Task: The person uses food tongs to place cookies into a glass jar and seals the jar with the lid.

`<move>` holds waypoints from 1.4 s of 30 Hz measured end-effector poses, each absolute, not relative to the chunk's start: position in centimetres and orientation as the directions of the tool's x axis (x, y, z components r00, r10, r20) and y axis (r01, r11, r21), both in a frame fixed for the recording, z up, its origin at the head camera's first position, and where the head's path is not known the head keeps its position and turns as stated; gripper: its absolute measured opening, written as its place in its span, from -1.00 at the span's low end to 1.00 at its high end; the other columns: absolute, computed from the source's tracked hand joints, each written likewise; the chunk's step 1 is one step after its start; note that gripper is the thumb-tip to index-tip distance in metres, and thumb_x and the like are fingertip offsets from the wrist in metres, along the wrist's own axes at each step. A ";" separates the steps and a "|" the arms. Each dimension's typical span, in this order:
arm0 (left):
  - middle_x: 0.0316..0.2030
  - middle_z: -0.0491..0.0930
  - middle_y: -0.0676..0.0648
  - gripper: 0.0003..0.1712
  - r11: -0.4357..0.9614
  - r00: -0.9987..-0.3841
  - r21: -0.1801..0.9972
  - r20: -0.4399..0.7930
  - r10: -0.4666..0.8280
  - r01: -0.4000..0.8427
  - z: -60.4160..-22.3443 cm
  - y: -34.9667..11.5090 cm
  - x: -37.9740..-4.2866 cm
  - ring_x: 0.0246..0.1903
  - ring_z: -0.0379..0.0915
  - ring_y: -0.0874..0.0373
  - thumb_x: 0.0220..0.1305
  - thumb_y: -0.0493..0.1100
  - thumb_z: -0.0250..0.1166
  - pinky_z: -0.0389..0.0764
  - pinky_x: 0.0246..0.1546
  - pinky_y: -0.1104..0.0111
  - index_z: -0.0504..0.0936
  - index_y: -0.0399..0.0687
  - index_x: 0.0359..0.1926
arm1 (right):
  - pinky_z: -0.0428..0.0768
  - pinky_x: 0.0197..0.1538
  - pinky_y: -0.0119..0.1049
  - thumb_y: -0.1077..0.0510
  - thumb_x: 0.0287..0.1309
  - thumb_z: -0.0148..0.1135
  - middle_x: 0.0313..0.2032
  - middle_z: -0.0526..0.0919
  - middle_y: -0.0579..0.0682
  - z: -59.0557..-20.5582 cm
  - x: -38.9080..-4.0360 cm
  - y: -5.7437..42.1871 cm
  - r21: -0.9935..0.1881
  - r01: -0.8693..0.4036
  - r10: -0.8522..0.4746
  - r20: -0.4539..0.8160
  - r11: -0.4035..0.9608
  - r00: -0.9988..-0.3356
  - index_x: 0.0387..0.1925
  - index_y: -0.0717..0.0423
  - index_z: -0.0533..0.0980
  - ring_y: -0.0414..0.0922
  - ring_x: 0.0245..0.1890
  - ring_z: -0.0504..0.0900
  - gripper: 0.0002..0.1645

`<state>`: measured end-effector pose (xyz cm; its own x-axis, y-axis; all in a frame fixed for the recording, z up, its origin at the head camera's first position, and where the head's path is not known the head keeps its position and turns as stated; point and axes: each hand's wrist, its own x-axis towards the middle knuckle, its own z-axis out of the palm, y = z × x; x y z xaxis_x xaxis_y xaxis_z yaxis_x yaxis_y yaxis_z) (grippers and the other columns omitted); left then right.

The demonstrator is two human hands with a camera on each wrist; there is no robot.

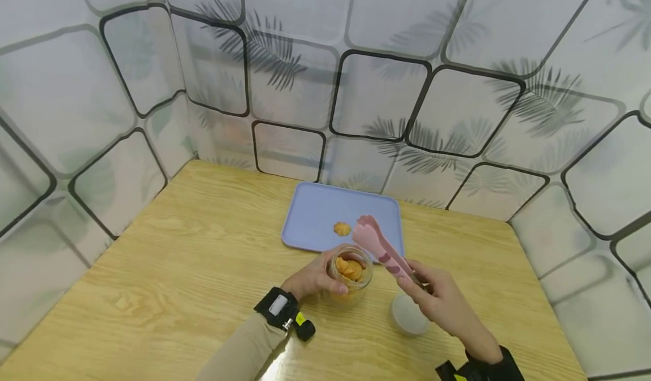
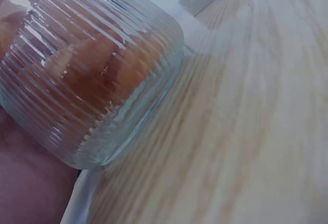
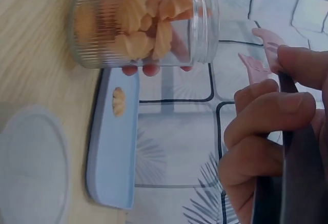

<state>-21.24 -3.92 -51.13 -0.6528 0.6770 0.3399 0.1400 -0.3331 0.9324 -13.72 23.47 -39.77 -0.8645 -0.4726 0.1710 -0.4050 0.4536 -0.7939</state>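
My left hand grips a ribbed glass jar that stands on the table, fingers round its side. Several golden cookies fill part of the jar, seen through its glass in the right wrist view. Pink-tipped tongs are in my right hand, held up to the right of the jar's open mouth. The tong tips look slightly apart with nothing between them. Behind the jar lies a blue tray with one cookie on it.
A round whitish lid lies on the wooden table below my right hand. Patterned curtain panels rise behind the table and at both sides.
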 end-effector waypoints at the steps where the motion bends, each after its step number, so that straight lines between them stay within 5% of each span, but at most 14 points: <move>1: 0.24 0.46 -0.36 0.00 -0.338 -0.652 0.930 0.346 0.675 0.145 -51.2 -3.9 -21.2 0.20 0.43 0.15 0.05 0.15 0.58 0.34 0.39 0.26 0.36 -0.30 0.35 | 0.35 -0.74 -0.43 0.22 0.47 0.13 -0.54 0.58 -0.18 -39.8 -14.0 23.2 -0.794 -0.407 -0.472 0.174 0.452 -0.864 0.30 0.22 0.49 -0.44 -0.76 0.29 -0.56; 7: 0.23 0.54 -0.07 -0.12 -0.300 -0.653 0.938 0.338 0.678 0.173 -51.4 -3.9 -21.1 0.23 0.41 0.14 0.07 0.22 0.56 0.37 0.35 0.24 0.54 -0.36 0.18 | 0.27 -0.65 -0.55 0.24 0.30 0.34 -0.67 0.42 -0.37 -40.1 -14.4 22.0 -0.619 -0.632 -0.593 0.312 0.465 -0.742 0.25 0.23 0.56 -0.51 -0.69 0.20 -0.50; 10: 0.26 0.51 -0.10 -0.18 -0.285 -0.660 0.936 0.349 0.666 0.207 -51.4 -4.0 -21.2 0.28 0.37 0.10 0.08 0.19 0.56 0.33 0.38 0.23 0.59 -0.46 0.04 | 0.21 -0.65 -0.61 0.22 0.23 0.42 -0.70 0.33 -0.44 -40.2 -14.1 21.9 -0.505 -0.691 -0.601 0.360 0.518 -0.713 0.26 0.21 0.56 -0.55 -0.70 0.13 -0.44; 15: 0.26 0.44 -0.34 -0.09 -0.292 -0.670 0.943 0.323 0.669 0.163 -51.1 -4.2 -21.2 0.22 0.42 0.16 0.06 0.15 0.58 0.36 0.35 0.30 0.46 -0.36 0.23 | 0.19 -0.62 -0.60 0.16 0.15 0.48 -0.68 0.28 -0.49 -39.7 -13.5 22.5 -0.354 -0.696 -0.583 0.382 0.625 -0.717 0.28 0.10 0.57 -0.54 -0.69 0.10 -0.37; 20: 0.24 0.50 -0.11 0.05 -0.275 -0.675 0.951 0.295 0.676 0.141 -50.9 -4.4 -21.2 0.19 0.43 0.17 0.03 0.22 0.57 0.39 0.33 0.30 0.34 -0.17 0.41 | 0.14 -0.57 -0.55 0.09 0.08 0.53 -0.65 0.22 -0.50 -39.3 -13.3 23.3 -0.217 -0.665 -0.560 0.393 0.714 -0.729 0.26 0.06 0.59 -0.52 -0.66 0.06 -0.33; 22: 0.24 0.50 -0.01 0.09 -0.254 -0.678 0.955 0.290 0.676 0.155 -50.9 -4.4 -21.2 0.20 0.43 0.19 0.00 0.27 0.56 0.39 0.33 0.29 0.32 -0.11 0.44 | 0.15 -0.58 -0.55 0.09 0.08 0.54 -0.65 0.24 -0.50 -39.3 -13.3 23.5 -0.220 -0.642 -0.533 0.398 0.735 -0.747 0.26 0.05 0.60 -0.51 -0.67 0.08 -0.33; 33: 0.33 0.44 -0.22 0.14 -0.250 -0.682 0.959 0.273 0.678 0.136 -51.0 -4.4 -21.0 0.27 0.39 0.19 -0.02 0.24 0.59 0.29 0.42 0.25 0.30 -0.14 0.47 | 0.26 -0.61 -0.43 0.05 0.31 0.37 -0.69 0.43 -0.30 -40.1 -17.5 22.8 -0.425 -0.496 -0.399 0.299 0.757 -0.867 0.32 0.25 0.50 -0.39 -0.73 0.23 -0.36; 38: 0.31 0.48 -0.09 0.16 -0.287 -0.673 0.946 0.309 0.672 0.148 -51.3 -4.2 -21.2 0.28 0.39 0.16 0.00 0.25 0.58 0.27 0.43 0.23 0.27 -0.20 0.48 | 0.23 -0.63 -0.40 -0.06 0.37 0.29 -0.72 0.45 -0.19 -41.8 -20.8 21.5 -0.422 -0.452 -0.425 0.162 0.786 -0.891 0.31 0.30 0.48 -0.31 -0.75 0.27 -0.33; 42: 0.31 0.49 -0.03 0.17 -0.306 -0.669 0.940 0.323 0.669 0.148 -51.4 -4.1 -21.3 0.30 0.37 0.17 0.02 0.24 0.57 0.24 0.45 0.22 0.26 -0.26 0.47 | 0.31 -0.61 -0.37 -0.05 0.35 0.29 -0.66 0.50 -0.14 -43.6 -22.8 20.4 -0.346 -0.480 -0.461 0.143 0.806 -0.876 0.08 0.26 0.59 -0.27 -0.70 0.37 -0.51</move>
